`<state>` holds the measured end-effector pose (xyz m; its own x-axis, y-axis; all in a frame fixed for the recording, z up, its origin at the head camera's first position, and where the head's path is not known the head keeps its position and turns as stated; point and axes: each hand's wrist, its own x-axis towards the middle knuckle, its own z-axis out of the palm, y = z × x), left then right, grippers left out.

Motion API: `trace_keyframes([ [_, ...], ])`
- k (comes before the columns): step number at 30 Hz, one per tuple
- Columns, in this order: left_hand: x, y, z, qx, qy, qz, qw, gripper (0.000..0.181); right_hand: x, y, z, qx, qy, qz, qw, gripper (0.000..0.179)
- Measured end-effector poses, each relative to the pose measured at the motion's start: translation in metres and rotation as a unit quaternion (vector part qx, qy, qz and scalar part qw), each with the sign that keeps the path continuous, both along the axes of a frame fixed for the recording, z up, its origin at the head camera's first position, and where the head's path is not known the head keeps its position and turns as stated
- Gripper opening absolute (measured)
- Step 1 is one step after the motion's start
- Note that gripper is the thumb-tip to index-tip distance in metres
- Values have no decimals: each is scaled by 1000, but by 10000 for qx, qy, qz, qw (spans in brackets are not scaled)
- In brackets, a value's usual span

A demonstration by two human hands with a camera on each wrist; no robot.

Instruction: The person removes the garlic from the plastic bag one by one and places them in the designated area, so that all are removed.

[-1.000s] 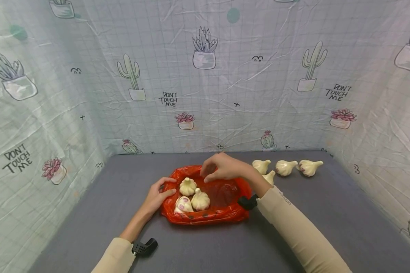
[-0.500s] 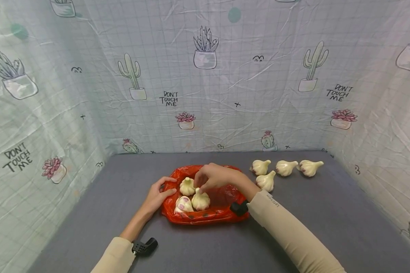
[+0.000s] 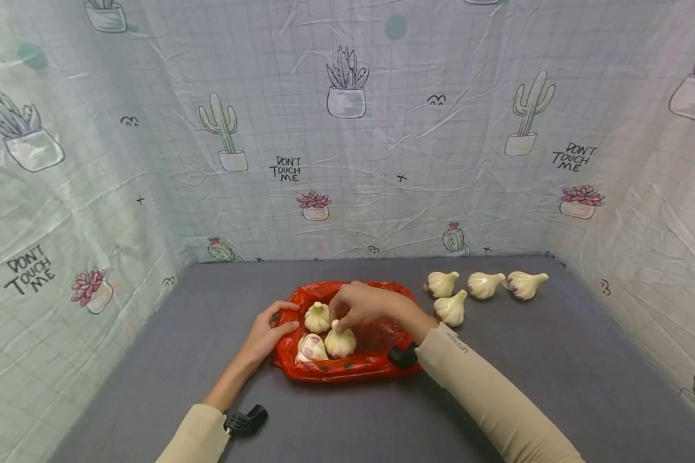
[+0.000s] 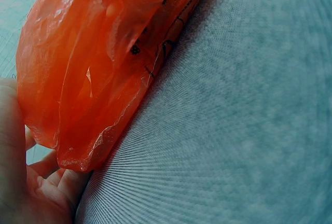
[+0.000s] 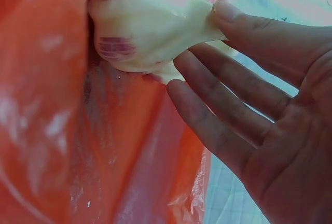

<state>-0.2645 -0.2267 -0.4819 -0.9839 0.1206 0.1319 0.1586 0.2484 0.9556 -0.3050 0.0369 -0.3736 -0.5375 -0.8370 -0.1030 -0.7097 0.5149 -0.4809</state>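
A red plastic bag point(image 3: 347, 370) lies with its mouth spread wide on the grey table. Inside its left half sit three pale garlic bulbs, one of them blotched with purple point(image 3: 311, 348) and another at the back point(image 3: 317, 317). My right hand point(image 3: 363, 305) reaches in from the right and pinches the stem of the front garlic bulb point(image 3: 340, 343) between thumb and fingers. The right wrist view has the thumb pressed on that stem, with purple streaks on the bulb point(image 5: 150, 27). At the bag's left rim, my left hand point(image 3: 264, 331) grips the plastic point(image 4: 104, 73).
Several more garlic bulbs lie on the table behind and right of the bag, among them one nearest the bag point(image 3: 450, 309) and one farthest right point(image 3: 525, 285). A patterned sheet point(image 3: 347, 154) hangs at the back and both sides of the table point(image 3: 220, 283).
My right hand has come left and down from over the bag's middle onto the front garlic bulb's stem. The left hand stays on the rim.
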Motion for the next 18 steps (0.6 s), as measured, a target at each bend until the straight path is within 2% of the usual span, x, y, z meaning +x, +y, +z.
trace_keyframes([
  [18,0,0,-1,-46,22,49,10000,35,5,6,10,-192,124,-190,9996,5],
])
